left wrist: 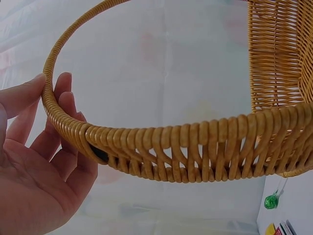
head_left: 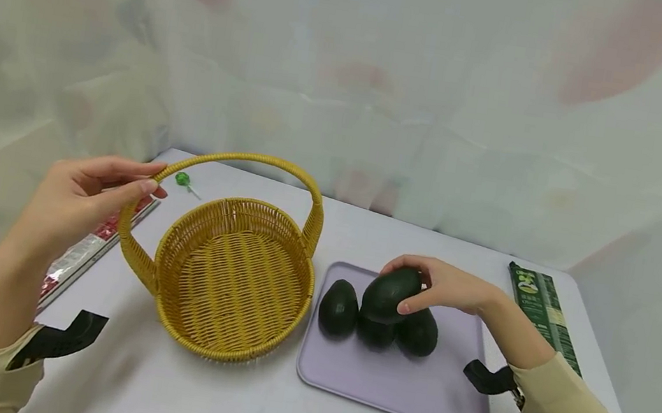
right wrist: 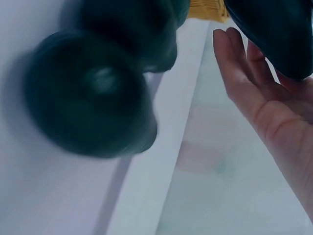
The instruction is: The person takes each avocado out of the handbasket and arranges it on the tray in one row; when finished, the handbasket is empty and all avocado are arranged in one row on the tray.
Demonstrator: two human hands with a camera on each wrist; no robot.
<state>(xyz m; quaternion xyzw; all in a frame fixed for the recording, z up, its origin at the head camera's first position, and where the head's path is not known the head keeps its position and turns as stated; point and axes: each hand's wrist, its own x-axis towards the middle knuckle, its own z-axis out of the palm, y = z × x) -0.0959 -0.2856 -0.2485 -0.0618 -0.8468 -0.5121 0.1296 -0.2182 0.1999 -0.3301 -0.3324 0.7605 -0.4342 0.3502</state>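
My left hand [head_left: 80, 199] pinches the handle of a yellow wicker basket [head_left: 234, 284] on its left side; thumb and fingers close round the handle in the left wrist view [left wrist: 54, 93]. No item shows inside the basket. My right hand [head_left: 447, 286] grips a dark green avocado [head_left: 390, 294] above a pale purple tray [head_left: 394, 392]. Beneath it on the tray lie three more avocados, the left one [head_left: 338, 308] beside the basket and the right one [head_left: 418, 333] partly under my hand. In the right wrist view the held avocado [right wrist: 279, 34] appears at the upper right.
A green lollipop [head_left: 183, 179] lies behind the basket. At the left edge, a red and silver package [head_left: 82, 256] is partly covered by my left arm. A green packet [head_left: 545, 311] lies right of the tray. A patterned curtain [head_left: 386, 87] hangs behind the white table.
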